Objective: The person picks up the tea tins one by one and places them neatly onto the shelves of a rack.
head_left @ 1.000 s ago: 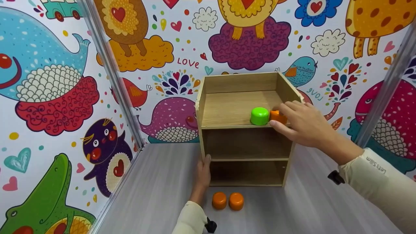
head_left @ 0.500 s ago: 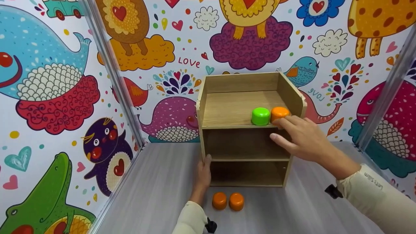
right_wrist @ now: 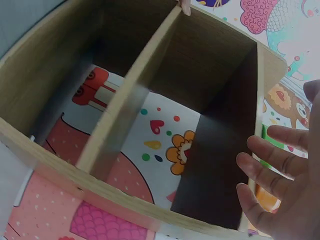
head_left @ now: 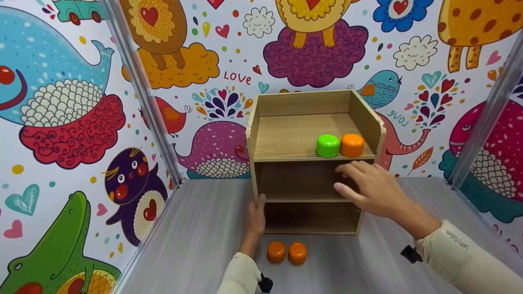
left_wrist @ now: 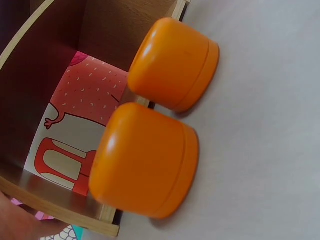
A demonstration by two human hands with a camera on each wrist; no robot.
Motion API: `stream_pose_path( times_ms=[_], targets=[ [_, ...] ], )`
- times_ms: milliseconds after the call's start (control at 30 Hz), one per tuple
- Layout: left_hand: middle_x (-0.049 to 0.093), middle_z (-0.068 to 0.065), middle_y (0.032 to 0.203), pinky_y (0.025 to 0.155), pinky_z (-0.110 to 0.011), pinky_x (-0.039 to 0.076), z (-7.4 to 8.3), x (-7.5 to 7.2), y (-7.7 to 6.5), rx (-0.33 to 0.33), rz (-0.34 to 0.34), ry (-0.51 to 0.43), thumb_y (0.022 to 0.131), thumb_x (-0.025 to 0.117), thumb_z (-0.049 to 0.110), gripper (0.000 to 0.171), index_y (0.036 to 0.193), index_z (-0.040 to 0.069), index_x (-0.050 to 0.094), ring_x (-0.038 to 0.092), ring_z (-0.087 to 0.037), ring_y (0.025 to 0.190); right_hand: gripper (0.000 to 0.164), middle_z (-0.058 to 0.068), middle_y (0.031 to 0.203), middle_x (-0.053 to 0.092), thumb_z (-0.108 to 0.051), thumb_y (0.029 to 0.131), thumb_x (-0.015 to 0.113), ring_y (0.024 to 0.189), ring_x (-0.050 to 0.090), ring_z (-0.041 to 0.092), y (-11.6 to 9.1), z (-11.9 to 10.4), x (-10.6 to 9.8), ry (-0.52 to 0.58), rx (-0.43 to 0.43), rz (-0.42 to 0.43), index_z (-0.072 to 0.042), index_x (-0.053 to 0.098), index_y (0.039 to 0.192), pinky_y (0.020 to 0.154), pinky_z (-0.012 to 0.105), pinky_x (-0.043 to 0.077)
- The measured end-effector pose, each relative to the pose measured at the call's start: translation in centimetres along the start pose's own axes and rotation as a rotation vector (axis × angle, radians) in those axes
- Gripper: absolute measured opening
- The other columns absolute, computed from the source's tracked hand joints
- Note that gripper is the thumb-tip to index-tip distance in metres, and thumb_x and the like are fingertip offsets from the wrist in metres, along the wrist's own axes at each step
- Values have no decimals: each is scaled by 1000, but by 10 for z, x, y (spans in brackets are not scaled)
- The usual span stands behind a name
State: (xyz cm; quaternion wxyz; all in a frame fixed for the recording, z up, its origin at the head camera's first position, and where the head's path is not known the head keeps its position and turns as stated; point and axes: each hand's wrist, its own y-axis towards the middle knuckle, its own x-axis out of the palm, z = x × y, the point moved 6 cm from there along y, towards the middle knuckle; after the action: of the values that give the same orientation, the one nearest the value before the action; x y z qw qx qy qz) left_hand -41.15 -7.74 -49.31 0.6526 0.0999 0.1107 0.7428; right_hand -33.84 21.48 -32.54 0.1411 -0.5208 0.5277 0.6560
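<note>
A small wooden shelf [head_left: 304,126] with a top tray and two compartments below stands upright. A green round-topped cap [head_left: 327,145] and an orange cap [head_left: 352,145] sit side by side at the right front of its top. My left hand [head_left: 255,218] grips the shelf's left side panel, thumb at the front edge; its other fingers are mostly hidden in the head view. My right hand [head_left: 374,190] hovers before the middle compartment, holding nothing, with fingers spread and slightly bent in the right wrist view. Two more orange caps, left [head_left: 276,252] and right [head_left: 297,253], stand before the shelf.
The shelf rests on a grey tabletop [head_left: 204,228]. Behind it rises a wall [head_left: 229,32] with colourful cartoon prints, also visible through the open back of the compartments. Metal corner posts, such as the left one [head_left: 141,90], flank the space.
My right hand has let go of the orange cap on the shelf top and moved down, towards me. The left hand keeps its place on the side panel.
</note>
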Motion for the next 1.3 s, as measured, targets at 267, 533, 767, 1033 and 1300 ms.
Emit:
stream_pose_path(
  times_ms=[267, 533, 767, 1033, 1300],
  targets=[
    [60, -13, 104, 91, -40, 42, -1, -1, -2, -31, 46, 36, 109, 50, 25, 25, 100, 2, 56, 54, -23, 97, 43, 1, 116, 69, -53, 96, 64, 108, 62, 23, -7, -1, 20, -3, -1, -28, -18, 67, 122, 94, 50, 50],
    [62, -21, 123, 107, -52, 41, -10, 0, 4, -5, 28, 3, 109, 48, 20, 25, 110, -3, 58, 56, -35, 122, 39, -3, 108, 68, -50, 96, 66, 98, 62, 17, -14, -11, 46, 18, -20, -34, -19, 68, 119, 84, 43, 49],
    [61, -22, 132, 110, -56, 40, -38, 2, 13, -17, 49, 3, 109, 48, 25, 31, 120, -3, 57, 55, -36, 128, 38, -5, 105, 70, -52, 97, 64, 94, 65, 16, -22, -19, 73, 66, -37, -37, -20, 68, 117, 82, 41, 50],
    [50, -28, 148, 118, -55, 33, -37, 5, 14, 36, -18, -44, 110, 45, 23, 45, 139, -10, 50, 45, -41, 141, 35, -12, 100, 67, -55, 98, 61, 85, 64, 8, -29, -22, 96, 113, -20, -69, -26, 67, 117, 80, 40, 52],
    [55, -27, 143, 116, -55, 36, -40, 4, 14, 21, 27, -15, 109, 46, 22, 42, 137, -9, 52, 49, -40, 138, 33, -14, 99, 65, -56, 98, 60, 83, 63, 4, -38, -24, 117, 147, -7, -80, -28, 66, 115, 76, 36, 54]
  ],
)
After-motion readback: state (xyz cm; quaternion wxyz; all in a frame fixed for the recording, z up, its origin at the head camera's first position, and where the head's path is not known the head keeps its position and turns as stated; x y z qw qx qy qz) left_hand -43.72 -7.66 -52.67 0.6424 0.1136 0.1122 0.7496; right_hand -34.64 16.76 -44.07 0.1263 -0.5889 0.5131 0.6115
